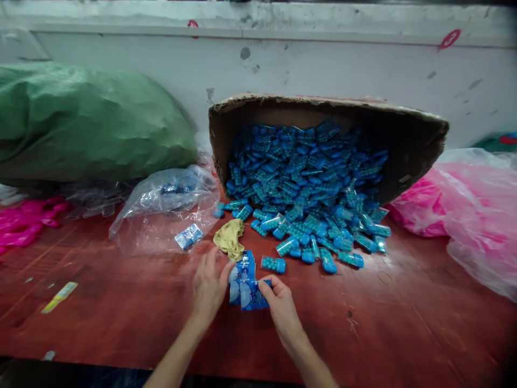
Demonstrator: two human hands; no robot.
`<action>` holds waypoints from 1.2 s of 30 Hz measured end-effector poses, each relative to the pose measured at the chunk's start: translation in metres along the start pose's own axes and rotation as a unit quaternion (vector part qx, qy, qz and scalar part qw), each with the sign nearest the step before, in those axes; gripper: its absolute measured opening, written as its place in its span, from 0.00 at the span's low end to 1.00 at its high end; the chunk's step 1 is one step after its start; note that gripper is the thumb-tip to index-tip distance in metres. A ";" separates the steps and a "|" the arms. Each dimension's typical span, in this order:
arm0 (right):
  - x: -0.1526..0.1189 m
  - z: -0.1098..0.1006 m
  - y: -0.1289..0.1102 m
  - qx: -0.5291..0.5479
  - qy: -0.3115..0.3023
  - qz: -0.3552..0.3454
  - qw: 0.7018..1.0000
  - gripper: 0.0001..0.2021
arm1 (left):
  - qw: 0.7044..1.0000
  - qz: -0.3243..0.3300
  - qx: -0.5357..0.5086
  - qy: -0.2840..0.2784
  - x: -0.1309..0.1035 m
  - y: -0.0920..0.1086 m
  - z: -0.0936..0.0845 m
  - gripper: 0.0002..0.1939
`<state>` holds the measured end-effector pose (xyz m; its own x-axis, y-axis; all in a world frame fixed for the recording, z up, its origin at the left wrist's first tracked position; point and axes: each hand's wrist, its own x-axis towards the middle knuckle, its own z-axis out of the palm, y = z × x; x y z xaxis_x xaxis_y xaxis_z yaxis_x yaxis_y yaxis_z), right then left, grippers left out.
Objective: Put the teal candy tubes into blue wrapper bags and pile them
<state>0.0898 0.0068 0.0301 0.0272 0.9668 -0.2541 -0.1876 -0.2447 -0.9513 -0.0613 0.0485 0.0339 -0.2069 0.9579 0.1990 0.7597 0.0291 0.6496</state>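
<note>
Head view shows two bare hands at work on a red worktop (388,334), reaching in over its front edge, a little left of the middle. Between them, back from that edge, lie several blue printed packets (247,296), flat and overlapping. The right hand (281,302) has its thumb and forefinger closed on the right side of these packets; whether it grips one or more cannot be told. The left hand (209,284) is open, its fingers loosely parted, its thumb right at the packets' left side; I cannot tell whether it touches them. Just behind the packets lies a crumpled yellowish glove-like piece (229,238), and beside them, to the right, a single clear tube (273,264) of blue beads with a blue cap. Toward the back edge, a worn carton (422,137) lies with its mouth facing forward, and a heap of similar tubes (305,172) spills from it onto the worktop. Left of the carton is a clear plastic bag (141,229) with another small blue packet (188,236) at its front; a large green sack (92,126) fills the back left corner. Near the front left corner lies a thin yellow-and-white strip (60,297). Pink items in clear plastic (480,215) lie along the right side.
</note>
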 end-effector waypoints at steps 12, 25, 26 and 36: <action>0.000 -0.016 0.006 0.014 0.006 0.011 1.000 0.13 | 0.988 0.003 0.114 -0.104 0.061 -0.012 0.008 0.15; 0.001 0.006 -0.004 0.037 0.001 0.008 0.999 0.09 | 0.844 -0.289 -0.438 -0.114 -0.056 0.031 0.023 0.15; 0.001 0.006 -0.004 0.032 0.000 0.010 0.999 0.09 | 0.840 -0.294 -0.442 -0.113 -0.055 0.030 0.023 0.15; 0.003 0.003 0.007 -0.044 -0.018 -0.019 0.999 0.17 | 0.784 -0.332 -0.504 -0.145 -0.060 0.032 0.019 0.18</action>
<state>0.0852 0.0078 0.0233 -0.0030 0.9771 -0.2129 -0.1009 -0.2122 -0.9720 -0.0127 -0.0025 0.0287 -0.0901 0.8558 -0.5095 -0.3602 0.4489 0.8178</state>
